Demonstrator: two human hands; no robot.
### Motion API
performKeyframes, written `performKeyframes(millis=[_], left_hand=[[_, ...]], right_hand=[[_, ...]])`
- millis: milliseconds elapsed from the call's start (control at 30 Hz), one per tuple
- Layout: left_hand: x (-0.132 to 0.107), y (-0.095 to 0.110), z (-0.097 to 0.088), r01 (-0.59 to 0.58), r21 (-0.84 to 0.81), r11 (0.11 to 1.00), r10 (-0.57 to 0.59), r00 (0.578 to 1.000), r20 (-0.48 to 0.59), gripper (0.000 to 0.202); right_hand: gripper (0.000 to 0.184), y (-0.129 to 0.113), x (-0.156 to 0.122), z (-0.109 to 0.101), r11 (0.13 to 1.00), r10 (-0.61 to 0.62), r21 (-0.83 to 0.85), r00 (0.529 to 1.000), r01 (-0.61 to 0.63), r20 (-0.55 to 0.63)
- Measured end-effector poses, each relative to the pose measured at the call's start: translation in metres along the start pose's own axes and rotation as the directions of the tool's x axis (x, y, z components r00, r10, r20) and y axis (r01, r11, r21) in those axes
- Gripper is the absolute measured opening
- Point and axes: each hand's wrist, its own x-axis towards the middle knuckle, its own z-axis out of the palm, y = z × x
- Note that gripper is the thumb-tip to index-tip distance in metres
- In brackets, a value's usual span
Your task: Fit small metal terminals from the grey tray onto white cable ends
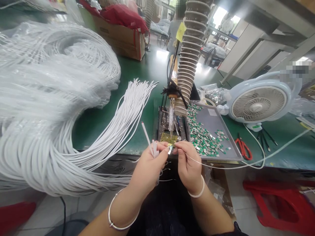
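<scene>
My left hand [149,167] is shut on a few short white cables [154,149], whose thin bare wire ends hang below it. My right hand [188,167] pinches a long thin white wire [221,167] that runs off to the right across the bench. A tiny green-and-silver component [170,149] sits between the fingertips of both hands, and I cannot tell which hand holds it. Just beyond them, a soldering iron [171,114] stands upright in a dark holder, over a green circuit board [168,137].
A huge coil of white cable [49,98] and a loose bundle [128,111] fill the left of the green bench. A metal tray [221,127] of small green parts lies to the right, with red-handled pliers [243,148] and a white fan [258,105] beyond. A person [174,32] stands far ahead.
</scene>
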Motion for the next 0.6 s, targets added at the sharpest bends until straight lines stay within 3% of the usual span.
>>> performKeyframes(millis=[200,400,500,600], left_hand=[[0.001,-0.001,0.0,-0.008,0.008,1.0,0.009,0.999,-0.037,0.017],[0.0,0.0,0.003,-0.005,-0.032,0.999,0.004,1.0,-0.016,0.015],[-0.002,0.001,0.005,-0.004,-0.047,0.999,0.003,1.0,-0.01,0.015],[-0.003,0.0,0.006,-0.004,-0.035,0.999,0.004,1.0,-0.016,0.015]], right_hand=[[0.019,-0.003,-0.004,0.005,0.979,0.188,0.078,0.982,-0.189,0.025],[0.009,-0.006,-0.012,0.014,0.855,0.438,0.256,0.892,-0.451,0.107],[0.008,-0.008,-0.012,0.017,0.788,0.504,0.348,0.857,-0.508,0.109],[0.008,-0.008,-0.011,0.018,0.789,0.511,0.344,0.855,-0.509,0.092]])
